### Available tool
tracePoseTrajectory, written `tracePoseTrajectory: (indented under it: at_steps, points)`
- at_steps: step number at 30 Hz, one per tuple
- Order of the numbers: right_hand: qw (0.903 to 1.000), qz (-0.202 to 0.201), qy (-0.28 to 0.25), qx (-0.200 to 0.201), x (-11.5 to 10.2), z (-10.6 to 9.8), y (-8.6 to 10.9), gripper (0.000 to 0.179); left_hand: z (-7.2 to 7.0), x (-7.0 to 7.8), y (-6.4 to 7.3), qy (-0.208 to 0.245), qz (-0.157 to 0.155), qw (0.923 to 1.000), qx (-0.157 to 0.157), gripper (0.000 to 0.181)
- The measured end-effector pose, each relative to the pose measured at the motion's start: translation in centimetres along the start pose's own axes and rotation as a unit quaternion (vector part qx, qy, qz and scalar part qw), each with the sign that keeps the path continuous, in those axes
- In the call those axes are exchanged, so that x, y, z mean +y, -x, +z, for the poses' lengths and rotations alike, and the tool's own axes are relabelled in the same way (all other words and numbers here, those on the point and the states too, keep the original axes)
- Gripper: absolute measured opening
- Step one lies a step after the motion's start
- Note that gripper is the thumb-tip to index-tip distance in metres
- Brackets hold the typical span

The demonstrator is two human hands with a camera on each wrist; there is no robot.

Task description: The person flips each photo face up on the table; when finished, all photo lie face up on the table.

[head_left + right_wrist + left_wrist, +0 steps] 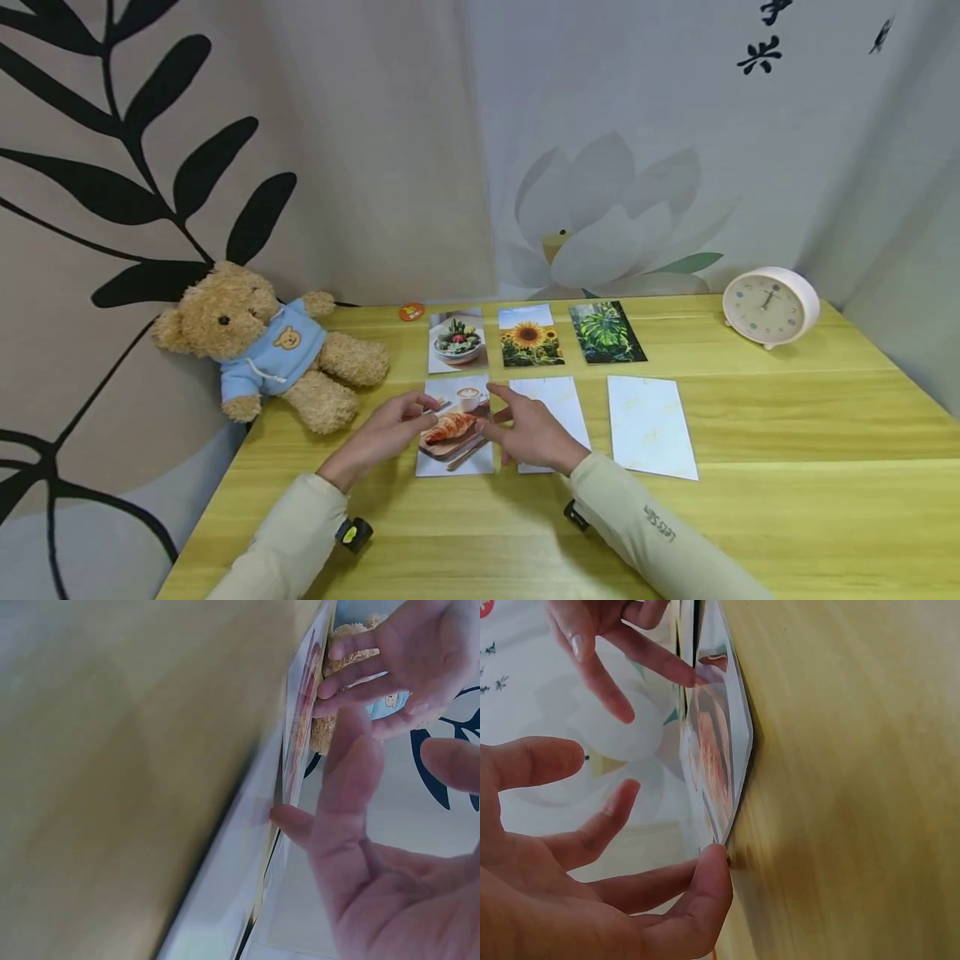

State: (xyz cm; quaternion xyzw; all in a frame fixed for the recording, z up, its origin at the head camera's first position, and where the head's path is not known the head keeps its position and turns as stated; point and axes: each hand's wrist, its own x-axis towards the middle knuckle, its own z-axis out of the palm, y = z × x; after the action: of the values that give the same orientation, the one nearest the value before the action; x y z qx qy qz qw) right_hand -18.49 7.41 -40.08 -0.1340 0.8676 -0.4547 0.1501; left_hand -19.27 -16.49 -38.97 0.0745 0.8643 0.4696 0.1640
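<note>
A photo card with a croissant and a coffee cup (pixel 452 428) lies picture side up on the wooden table. My left hand (pixel 390 435) is at its left edge; in the left wrist view, fingertips (pixel 714 862) touch the card's edge. Across from it, my right hand (pixel 534 429) is at the card's right edge, thumb and fingers spread apart. That hand partly covers a white card (pixel 561 404). Another white card (pixel 651 427) lies farther right. Behind them are a salad bowl card (pixel 457 342), a sunflower card (pixel 529 337) and a green leaf card (pixel 606 333).
A teddy bear (pixel 273 350) in a blue hoodie leans at the table's left side. A round white clock (pixel 771 307) stands at the back right. By the back edge lies a small orange round sticker (pixel 412 312). A printed curtain (pixel 375 150) hangs behind the table (pixel 810 508).
</note>
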Motion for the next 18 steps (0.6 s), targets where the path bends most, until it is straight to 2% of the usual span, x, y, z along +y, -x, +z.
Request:
tracePoseTrajectory:
  at_steps: [12,18]
  points:
    - [0.9999,-0.003,0.000,-0.012,-0.24,0.13,-0.16,0.072,0.15,0.17,-0.21,-0.042,-0.003,0.9989,0.020,0.032]
    - [0.9998,-0.004,0.003,-0.021,-0.25,0.15,-0.02,0.074,0.39,0.44,0.41,-0.064,0.006,0.9973,0.037,0.031]
